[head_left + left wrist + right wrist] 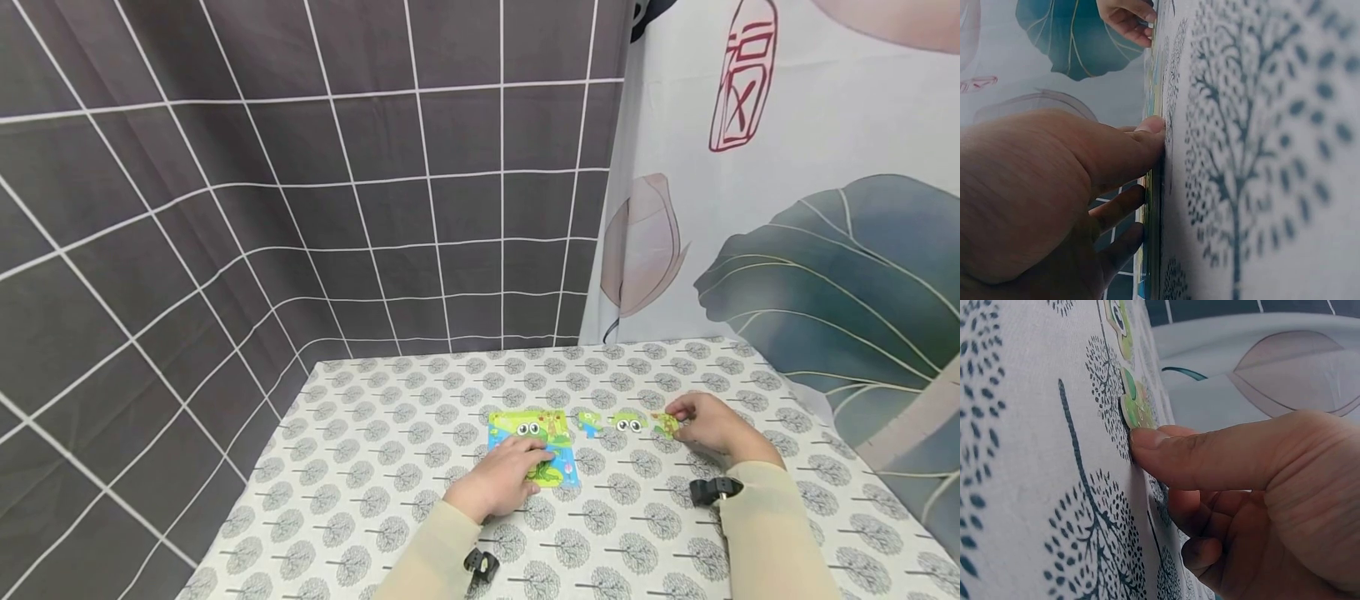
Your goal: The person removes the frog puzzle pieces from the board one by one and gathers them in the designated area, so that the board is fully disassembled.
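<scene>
A square frog jigsaw puzzle in green, yellow and blue lies on the patterned cloth. My left hand rests over its lower left part, covering some of the picture; in the left wrist view the fingers touch its surface and the thumb is at its edge. To the right of the puzzle, loose pieces stand in a row: a green and blue piece, a piece with two cartoon eyes and a green puzzle piece. My right hand pinches that last piece at its right edge, against the cloth.
A white tablecloth printed with grey trees covers the table. Behind it hangs a dark curtain with white grid lines, and to the right a white curtain with leaf prints. Small black devices are strapped at both wrists.
</scene>
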{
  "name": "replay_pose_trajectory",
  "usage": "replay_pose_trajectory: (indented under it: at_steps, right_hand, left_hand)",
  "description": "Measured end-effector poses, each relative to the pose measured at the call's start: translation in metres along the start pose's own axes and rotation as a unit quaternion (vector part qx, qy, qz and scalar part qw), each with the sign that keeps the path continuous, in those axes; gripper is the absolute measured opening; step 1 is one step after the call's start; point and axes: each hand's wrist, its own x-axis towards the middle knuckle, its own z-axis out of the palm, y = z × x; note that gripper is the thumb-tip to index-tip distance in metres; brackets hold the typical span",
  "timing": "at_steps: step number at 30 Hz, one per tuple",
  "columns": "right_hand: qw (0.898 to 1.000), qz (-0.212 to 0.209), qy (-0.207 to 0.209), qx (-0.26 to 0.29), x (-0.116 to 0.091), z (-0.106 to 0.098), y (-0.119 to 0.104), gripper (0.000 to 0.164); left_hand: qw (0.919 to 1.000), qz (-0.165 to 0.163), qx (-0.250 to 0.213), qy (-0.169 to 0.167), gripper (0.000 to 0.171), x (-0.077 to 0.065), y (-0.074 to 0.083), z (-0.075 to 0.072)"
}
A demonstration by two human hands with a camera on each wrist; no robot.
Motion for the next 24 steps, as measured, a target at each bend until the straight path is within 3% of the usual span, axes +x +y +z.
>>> replay_pose_trajectory:
  at_steps: [9, 18, 24]
  right_hand:
    - [1.000, 0.015, 0.000, 0.018, -0.001, -0.001, -0.009, 0.047]
    - [0.998, -0.063, 0.016, -0.008, 0.009, 0.017, -0.037, 0.031]
    - [0.995, -0.099, 0.008, 0.011, 0.021, 0.040, -0.062, 0.023]
  left_hand:
    - [0.9994, -0.003, -0.030, 0.015, 0.058, -0.002, -0.001, -0.001]
    - [0.9957, -0.020, -0.087, 0.027, 0.055, -0.006, -0.002, -0.006]
    - [0.9940, -0.025, -0.097, 0.045, 0.051, -0.012, -0.016, -0.008]
